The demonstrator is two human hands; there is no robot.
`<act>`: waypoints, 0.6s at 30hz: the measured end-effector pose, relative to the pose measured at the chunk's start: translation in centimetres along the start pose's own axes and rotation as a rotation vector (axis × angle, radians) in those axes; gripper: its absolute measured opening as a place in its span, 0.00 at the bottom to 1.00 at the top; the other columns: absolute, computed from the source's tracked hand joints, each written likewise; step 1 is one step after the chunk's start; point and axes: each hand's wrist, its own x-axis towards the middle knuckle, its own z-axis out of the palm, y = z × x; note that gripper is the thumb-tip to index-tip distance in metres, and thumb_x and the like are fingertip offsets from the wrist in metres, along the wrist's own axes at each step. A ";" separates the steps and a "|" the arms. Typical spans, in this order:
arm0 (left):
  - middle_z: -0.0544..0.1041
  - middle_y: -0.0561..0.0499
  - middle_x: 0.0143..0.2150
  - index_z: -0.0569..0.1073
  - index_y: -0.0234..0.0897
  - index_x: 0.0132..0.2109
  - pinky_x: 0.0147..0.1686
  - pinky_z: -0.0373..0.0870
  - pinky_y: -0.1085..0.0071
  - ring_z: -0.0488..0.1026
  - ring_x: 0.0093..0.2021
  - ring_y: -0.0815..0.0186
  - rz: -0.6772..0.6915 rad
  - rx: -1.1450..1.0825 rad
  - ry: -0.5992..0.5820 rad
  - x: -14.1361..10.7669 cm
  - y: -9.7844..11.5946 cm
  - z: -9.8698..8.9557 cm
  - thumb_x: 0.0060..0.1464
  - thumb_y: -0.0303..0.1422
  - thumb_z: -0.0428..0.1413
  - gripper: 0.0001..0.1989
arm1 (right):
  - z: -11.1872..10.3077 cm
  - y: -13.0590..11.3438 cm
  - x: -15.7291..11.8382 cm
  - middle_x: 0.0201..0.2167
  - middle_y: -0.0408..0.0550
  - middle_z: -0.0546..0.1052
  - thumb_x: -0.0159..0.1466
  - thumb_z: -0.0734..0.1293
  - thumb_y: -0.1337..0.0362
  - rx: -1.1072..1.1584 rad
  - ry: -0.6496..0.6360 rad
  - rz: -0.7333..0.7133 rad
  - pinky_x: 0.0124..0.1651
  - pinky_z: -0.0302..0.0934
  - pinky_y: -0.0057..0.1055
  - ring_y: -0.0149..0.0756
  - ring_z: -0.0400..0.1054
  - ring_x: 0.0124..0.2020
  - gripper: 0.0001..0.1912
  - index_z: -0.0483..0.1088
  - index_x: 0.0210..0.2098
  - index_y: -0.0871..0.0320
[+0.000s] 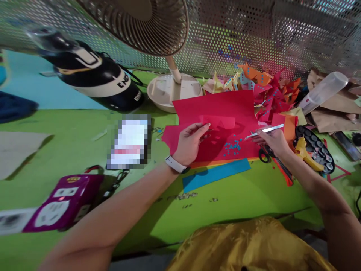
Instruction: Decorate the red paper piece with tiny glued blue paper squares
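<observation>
Between thumb and fingers, my left hand [191, 139] pinches a small pinkish-red paper piece [221, 122] over a large red sheet [220, 103]. My right hand [272, 140] grips silver tweezers [265, 131], their tips pointing left and down toward the sheet. Tiny blue paper bits [233, 146] lie scattered on the red sheet, below and between both hands. A blue paper strip [217, 174] rests on the green table just in front of the sheet. Black-handled scissors [265, 154] lie under my right hand, partly hidden.
Crumpled colored paper scraps [270, 90] pile up behind the sheet. A fan [175, 90], a black bottle [113, 86] and a phone [129, 141] stand or lie to the left. A yellow tool [306, 156] and a round black tray [321, 150] sit by my right forearm.
</observation>
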 end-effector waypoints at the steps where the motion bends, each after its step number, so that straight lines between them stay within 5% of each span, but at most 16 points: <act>1: 0.80 0.53 0.30 0.78 0.39 0.30 0.31 0.71 0.75 0.76 0.32 0.69 0.000 0.001 -0.003 0.0 0.0 -0.1 0.35 0.34 0.69 0.11 | 0.0 0.2 0.1 0.29 0.51 0.81 0.54 0.71 0.50 0.019 0.004 0.013 0.31 0.72 0.30 0.40 0.77 0.31 0.17 0.73 0.32 0.58; 18: 0.80 0.53 0.30 0.77 0.39 0.31 0.31 0.73 0.73 0.77 0.31 0.68 0.004 0.032 -0.011 -0.2 -0.1 -0.1 0.38 0.34 0.68 0.10 | 0.5 -0.9 0.5 0.28 0.51 0.81 0.61 0.69 0.62 0.096 0.012 0.163 0.26 0.70 0.22 0.33 0.77 0.28 0.09 0.75 0.27 0.60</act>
